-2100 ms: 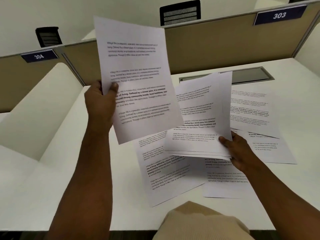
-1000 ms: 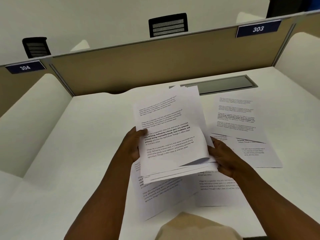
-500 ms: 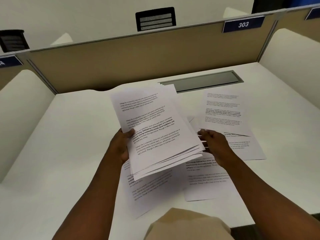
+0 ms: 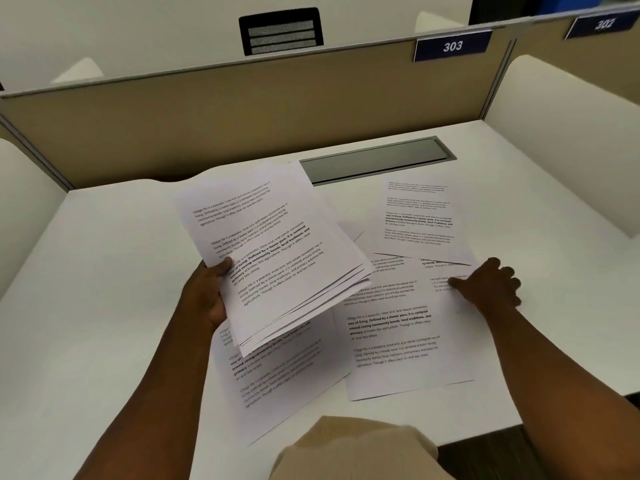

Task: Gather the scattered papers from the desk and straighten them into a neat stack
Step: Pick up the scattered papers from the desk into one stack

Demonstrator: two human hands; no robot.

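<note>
White desk (image 4: 104, 271) lies inside a tan partition. Loose sheets (image 4: 391, 334) sprawl right of your bundle (image 4: 277, 258), long axes running away from you. Your left hand (image 4: 204, 296) pinches that bundle; your right hand (image 4: 488, 289), nearer, presses what seems the rightmost sheet.

Soft, even overhead light fills the view, bright on the smooth white worktop (image 4: 104, 271) without harsh glare. The fanned sheaf of white printed sheets (image 4: 277, 251) casts a faint shadow on the pages beneath. The wide lens bows the tan fabric partition (image 4: 207, 126) and stretches the edges, and the blue number plate reading 302 (image 4: 602, 24) is smeared with blur.
</note>
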